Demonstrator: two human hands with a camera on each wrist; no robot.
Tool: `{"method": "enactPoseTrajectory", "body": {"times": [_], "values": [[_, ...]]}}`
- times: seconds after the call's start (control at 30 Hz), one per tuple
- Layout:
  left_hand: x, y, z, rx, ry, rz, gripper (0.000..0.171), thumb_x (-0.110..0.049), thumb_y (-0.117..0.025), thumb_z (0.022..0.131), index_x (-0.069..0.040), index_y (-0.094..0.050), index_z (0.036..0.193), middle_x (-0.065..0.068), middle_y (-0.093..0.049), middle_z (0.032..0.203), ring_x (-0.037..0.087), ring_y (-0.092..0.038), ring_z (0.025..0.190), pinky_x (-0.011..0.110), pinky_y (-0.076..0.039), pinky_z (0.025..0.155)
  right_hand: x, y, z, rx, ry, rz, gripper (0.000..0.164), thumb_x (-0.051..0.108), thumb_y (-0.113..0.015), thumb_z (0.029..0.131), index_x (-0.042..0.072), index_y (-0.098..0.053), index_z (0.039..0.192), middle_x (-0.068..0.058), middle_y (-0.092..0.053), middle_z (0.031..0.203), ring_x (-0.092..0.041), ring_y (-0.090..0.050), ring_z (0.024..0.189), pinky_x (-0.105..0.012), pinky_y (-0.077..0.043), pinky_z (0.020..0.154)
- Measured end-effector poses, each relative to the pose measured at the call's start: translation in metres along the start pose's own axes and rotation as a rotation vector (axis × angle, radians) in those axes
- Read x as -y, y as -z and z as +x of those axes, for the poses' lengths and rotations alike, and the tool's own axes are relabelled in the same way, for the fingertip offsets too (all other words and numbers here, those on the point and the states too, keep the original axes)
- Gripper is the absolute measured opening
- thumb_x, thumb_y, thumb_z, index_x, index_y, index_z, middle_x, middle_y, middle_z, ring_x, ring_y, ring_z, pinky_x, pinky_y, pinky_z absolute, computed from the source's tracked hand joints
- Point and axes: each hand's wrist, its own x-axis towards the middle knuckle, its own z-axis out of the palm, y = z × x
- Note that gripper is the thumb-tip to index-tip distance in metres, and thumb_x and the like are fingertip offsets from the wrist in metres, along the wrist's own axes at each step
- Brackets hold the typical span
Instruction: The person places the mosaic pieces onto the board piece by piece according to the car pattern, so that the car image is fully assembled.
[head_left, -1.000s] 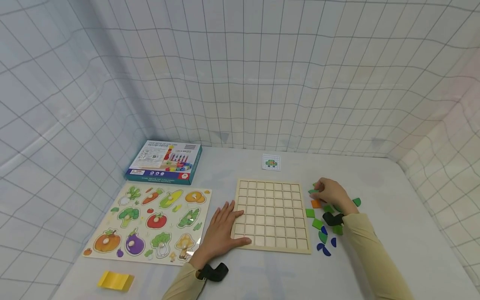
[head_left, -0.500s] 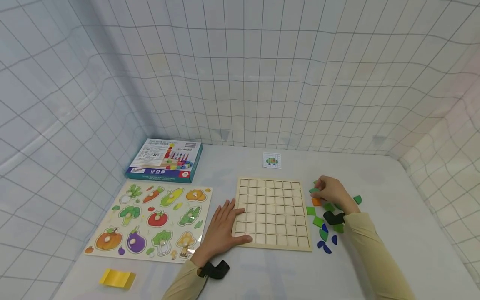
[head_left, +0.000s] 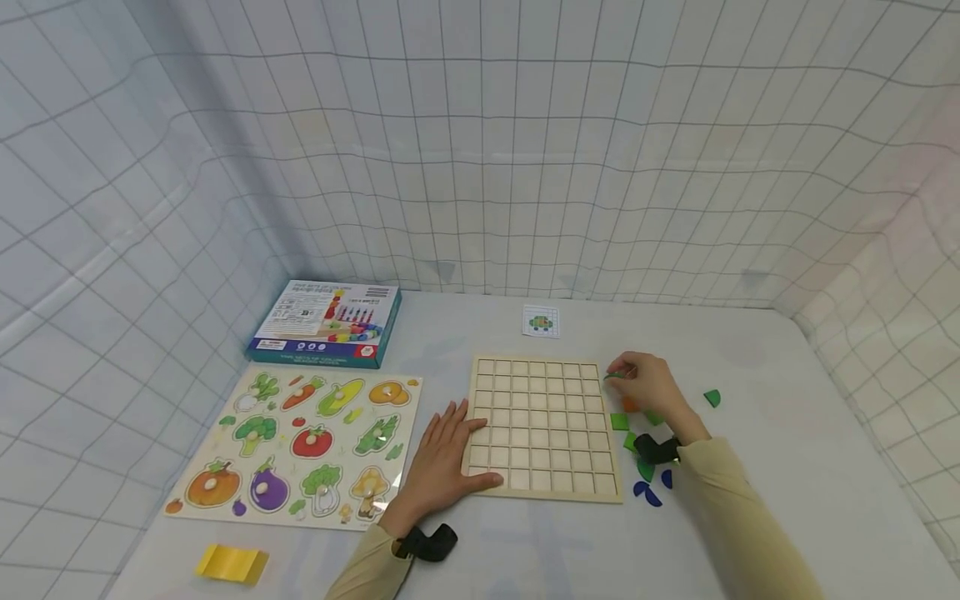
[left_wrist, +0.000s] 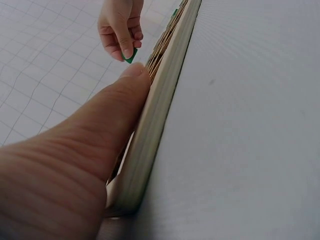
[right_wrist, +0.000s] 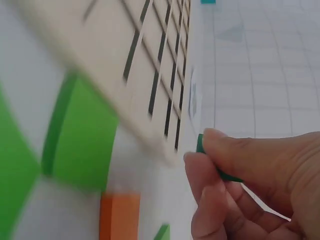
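A wooden grid board (head_left: 543, 429) lies on the table, its square cells bare. My left hand (head_left: 442, 467) rests on the board's left edge with fingers spread; in the left wrist view the thumb (left_wrist: 115, 100) lies along its near rim. Just off the far right corner, my right hand (head_left: 647, 387) pinches a small dark green piece (right_wrist: 200, 143) between thumb and fingers. The fingers partly cover that piece. Beneath and beside this hand lie green squares (head_left: 619, 422), an orange square (right_wrist: 120, 215) and blue quarter-round pieces (head_left: 652, 497).
A picture card (head_left: 541, 322) lies behind the board. To the left are a vegetable peg puzzle (head_left: 345, 450), a boxed toy (head_left: 326, 325) behind it and a folded yellow piece (head_left: 231, 564) in front. One green quarter-round piece (head_left: 712, 398) lies apart at right.
My right hand has lifted the green piece from the loose pieces and moved slightly left, toward the board's far right corner. The left hand stays in place on the board.
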Motion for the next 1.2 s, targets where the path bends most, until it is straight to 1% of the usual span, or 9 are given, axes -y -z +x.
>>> {"method": "enactPoseTrajectory", "body": {"times": [0.13,0.23,0.33,0.4,0.5,0.63,0.73,0.9,1.2], "values": [[0.001,0.000,0.000,-0.003,-0.002,-0.007,0.084,-0.063,-0.068,0.074,-0.011,-0.045,0.137,0.016,-0.023,0.153,0.031,-0.014,0.142,0.043,-0.007,0.114,0.018,-0.013,-0.001,0.035,0.027,0.066,0.010,0.006,-0.071,0.084,0.004,-0.068,0.094,-0.005,-0.060,0.085,-0.021,-0.059,0.075,-0.032,-0.049,0.060],[0.001,-0.001,0.000,-0.002,0.001,-0.007,0.084,-0.063,-0.068,0.074,-0.012,-0.045,0.137,0.016,-0.023,0.153,0.030,-0.013,0.142,0.042,-0.007,0.114,0.030,-0.024,0.001,0.060,0.072,0.084,0.011,0.004,-0.070,0.084,0.005,-0.069,0.095,-0.004,-0.062,0.087,-0.018,-0.059,0.074,-0.030,-0.049,0.060],[0.002,-0.001,0.000,-0.002,0.004,-0.006,0.084,-0.063,-0.068,0.074,-0.013,-0.045,0.137,0.016,-0.022,0.153,0.030,-0.013,0.142,0.042,-0.006,0.114,0.041,-0.035,0.002,0.082,0.123,0.122,0.013,0.001,-0.070,0.083,0.004,-0.069,0.095,-0.004,-0.064,0.087,-0.017,-0.060,0.075,-0.030,-0.050,0.063],[0.001,-0.001,0.000,-0.001,0.007,-0.006,0.084,-0.063,-0.068,0.074,-0.012,-0.045,0.137,0.016,-0.022,0.154,0.030,-0.012,0.142,0.042,-0.006,0.114,0.046,-0.042,0.004,0.097,0.145,0.139,0.012,0.001,-0.071,0.082,0.004,-0.069,0.094,-0.002,-0.065,0.084,-0.016,-0.061,0.074,-0.030,-0.051,0.064],[0.001,-0.001,0.000,-0.002,0.008,-0.005,0.084,-0.063,-0.068,0.074,-0.012,-0.045,0.137,0.016,-0.023,0.153,0.030,-0.013,0.142,0.043,-0.007,0.114,0.052,-0.052,0.007,0.122,0.156,0.163,0.011,0.003,-0.073,0.081,0.006,-0.069,0.091,0.002,-0.064,0.082,-0.014,-0.060,0.073,-0.029,-0.051,0.066],[0.000,-0.001,0.000,0.001,0.008,-0.007,0.084,-0.063,-0.068,0.074,-0.012,-0.045,0.137,0.016,-0.022,0.153,0.030,-0.012,0.142,0.043,-0.007,0.114,0.059,-0.063,0.010,0.145,0.170,0.166,0.010,0.005,-0.075,0.080,0.008,-0.069,0.087,0.004,-0.063,0.078,-0.013,-0.058,0.071,-0.028,-0.050,0.064],[0.000,-0.001,0.000,0.001,0.005,-0.006,0.084,-0.063,-0.068,0.074,-0.012,-0.045,0.137,0.016,-0.022,0.154,0.030,-0.012,0.142,0.042,-0.006,0.114,0.065,-0.069,0.012,0.161,0.171,0.152,0.009,0.006,-0.075,0.080,0.010,-0.069,0.086,0.005,-0.062,0.077,-0.012,-0.057,0.069,-0.028,-0.049,0.063],[0.001,-0.003,0.000,-0.003,0.000,0.004,0.084,-0.064,-0.067,0.075,-0.014,-0.045,0.138,0.015,-0.022,0.154,0.029,-0.012,0.142,0.043,-0.007,0.114,0.071,-0.077,0.015,0.186,0.144,0.113,0.006,0.010,-0.073,0.082,0.013,-0.070,0.086,0.006,-0.062,0.077,-0.012,-0.055,0.068,-0.029,-0.047,0.063],[0.002,-0.002,0.000,-0.003,-0.007,0.011,0.084,-0.064,-0.066,0.075,-0.014,-0.044,0.139,0.015,-0.022,0.154,0.030,-0.011,0.142,0.043,-0.006,0.114,0.077,-0.083,0.017,0.202,0.085,0.049,0.003,0.014,-0.071,0.085,0.013,-0.071,0.088,0.007,-0.062,0.078,-0.011,-0.055,0.070,-0.030,-0.046,0.063]]}}
